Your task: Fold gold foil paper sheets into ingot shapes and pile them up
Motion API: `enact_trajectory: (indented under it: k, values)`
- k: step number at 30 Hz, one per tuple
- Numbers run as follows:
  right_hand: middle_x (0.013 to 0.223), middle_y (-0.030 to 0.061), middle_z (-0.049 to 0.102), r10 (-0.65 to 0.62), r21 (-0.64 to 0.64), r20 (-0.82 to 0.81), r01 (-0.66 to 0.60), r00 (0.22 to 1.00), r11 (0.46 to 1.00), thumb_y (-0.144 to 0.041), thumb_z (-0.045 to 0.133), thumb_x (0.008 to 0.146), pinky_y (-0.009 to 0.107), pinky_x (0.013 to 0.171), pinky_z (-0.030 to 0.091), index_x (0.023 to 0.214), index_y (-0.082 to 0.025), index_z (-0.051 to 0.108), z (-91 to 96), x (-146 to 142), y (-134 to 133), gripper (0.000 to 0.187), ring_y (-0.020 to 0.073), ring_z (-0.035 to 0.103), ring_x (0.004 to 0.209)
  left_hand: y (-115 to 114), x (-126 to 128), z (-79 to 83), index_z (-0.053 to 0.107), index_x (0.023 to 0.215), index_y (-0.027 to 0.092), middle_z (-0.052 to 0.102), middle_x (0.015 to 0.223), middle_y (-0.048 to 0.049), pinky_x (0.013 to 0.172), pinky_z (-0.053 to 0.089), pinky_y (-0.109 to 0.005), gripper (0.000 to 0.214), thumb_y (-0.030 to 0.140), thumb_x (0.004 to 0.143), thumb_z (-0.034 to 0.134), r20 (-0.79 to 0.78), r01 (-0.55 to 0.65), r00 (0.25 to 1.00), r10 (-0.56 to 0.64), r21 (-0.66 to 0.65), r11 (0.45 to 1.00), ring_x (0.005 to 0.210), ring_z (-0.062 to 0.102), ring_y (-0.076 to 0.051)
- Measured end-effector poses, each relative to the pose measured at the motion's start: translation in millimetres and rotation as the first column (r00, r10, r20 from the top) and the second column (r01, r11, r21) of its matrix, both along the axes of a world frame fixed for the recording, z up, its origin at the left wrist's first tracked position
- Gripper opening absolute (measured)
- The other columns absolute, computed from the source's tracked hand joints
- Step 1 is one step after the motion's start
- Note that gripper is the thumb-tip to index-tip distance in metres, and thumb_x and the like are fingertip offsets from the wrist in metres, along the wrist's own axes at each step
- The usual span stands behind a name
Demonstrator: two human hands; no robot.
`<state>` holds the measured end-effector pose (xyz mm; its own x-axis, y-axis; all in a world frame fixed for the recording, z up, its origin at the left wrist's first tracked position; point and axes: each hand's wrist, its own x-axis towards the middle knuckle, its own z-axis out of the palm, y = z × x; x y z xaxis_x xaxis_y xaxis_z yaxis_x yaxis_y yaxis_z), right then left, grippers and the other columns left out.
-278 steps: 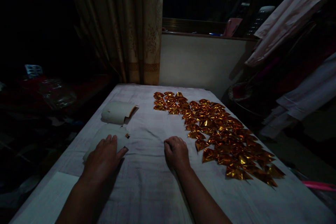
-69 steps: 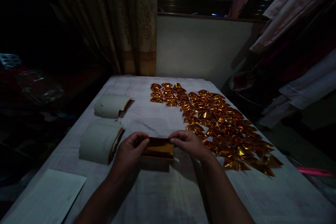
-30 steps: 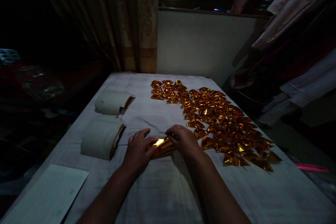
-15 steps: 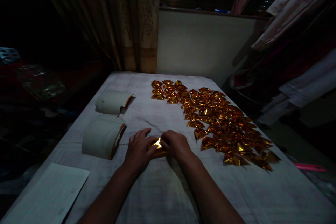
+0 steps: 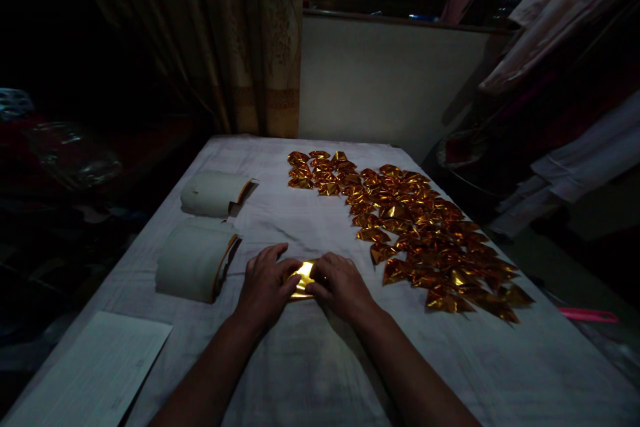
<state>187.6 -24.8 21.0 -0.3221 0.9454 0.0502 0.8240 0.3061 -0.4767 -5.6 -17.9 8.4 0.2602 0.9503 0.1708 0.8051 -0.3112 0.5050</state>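
A shiny sheet of gold foil paper [image 5: 303, 278], partly folded, lies on the white cloth between my hands. My left hand [image 5: 267, 283] grips its left side, thumb on top near the middle. On the right side, my right hand [image 5: 340, 283] is closed around the edge with its thumb over the foil. The undersides of both hands and the foil's outer edges are hidden. To the right of my hands spread many folded gold foil pieces [image 5: 420, 227], pointed at their ends, lying close together.
Two curved stacks of pale-backed paper [image 5: 193, 263] with gold edges rest on the left. A printed white sheet [image 5: 95, 370] lies at the near left. Behind the cloth-covered table [image 5: 260, 373] hang a curtain [image 5: 250, 47] and, at right, clothes [image 5: 590, 153].
My right hand has shifted slightly right and its thumb has slid down across the foil, so more of the bright surface shows. My left hand stays nearly in place.
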Motion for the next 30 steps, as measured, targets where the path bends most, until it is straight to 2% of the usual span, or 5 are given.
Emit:
enact_trajectory:
  k: [7,12,21,26,30]
  values:
    - [0.106,0.0045,0.066,-0.026,0.073,-0.109,0.034,0.994,0.997,-0.022,0.072,0.085,0.037,0.089,0.036,0.091,-0.023,0.064,-11.2,7.6,-15.6,0.010,0.0234,0.056,0.104,-0.1,0.1,0.1,0.076,0.105,0.031,0.060,0.137,-0.0073,0.106,0.039,-0.054,0.022,0.023,0.087,0.064,0.000,0.006,1.000,-0.006,0.015,1.000,0.129,0.051,-0.032]
    - [0.121,0.0070,0.064,-0.099,0.129,-0.162,0.120,0.982,0.984,-0.019,0.071,0.084,0.041,0.098,0.037,0.096,-0.024,0.066,-20.4,14.9,-22.9,0.014,0.0262,0.055,0.117,-0.2,-0.6,-0.9,0.074,0.109,0.031,0.059,0.138,-0.0078,0.106,0.038,-0.053,0.024,0.023,0.088,0.063,-0.016,0.019,1.000,-0.019,0.026,0.999,0.130,0.051,-0.031]
    - [0.117,0.0075,0.066,-0.144,0.160,-0.164,0.170,0.976,0.972,-0.017,0.061,0.087,0.042,0.096,0.043,0.101,-0.025,0.069,-32.6,34.1,-28.6,0.018,0.0258,0.058,0.114,-0.2,-0.3,0.4,0.074,0.108,0.031,0.059,0.138,-0.0082,0.105,0.038,-0.054,0.023,0.024,0.089,0.063,-0.023,0.022,1.000,-0.021,0.026,0.999,0.130,0.051,-0.032]
    - [0.116,0.0090,0.069,-0.120,0.321,-0.194,0.179,0.974,0.930,-0.019,0.053,0.092,0.042,0.093,0.048,0.111,-0.023,0.068,-39.9,39.8,-29.1,0.025,0.0247,0.062,0.110,0.4,-0.9,-2.9,0.074,0.109,0.032,0.060,0.138,-0.0066,0.106,0.038,-0.054,0.023,0.025,0.090,0.063,-0.021,0.019,1.000,-0.018,0.030,0.999,0.130,0.051,-0.031]
    - [0.136,0.0117,0.063,-0.058,0.463,-0.108,0.101,0.992,0.881,-0.019,0.043,0.098,0.045,0.106,0.043,0.137,-0.020,0.056,-30.5,26.9,-30.4,0.041,0.0244,0.055,0.129,0.6,-0.6,-3.9,0.074,0.107,0.031,0.060,0.138,-0.0067,0.106,0.038,-0.054,0.021,0.025,0.089,0.064,-0.027,0.023,0.999,-0.022,0.038,0.999,0.130,0.051,-0.031]
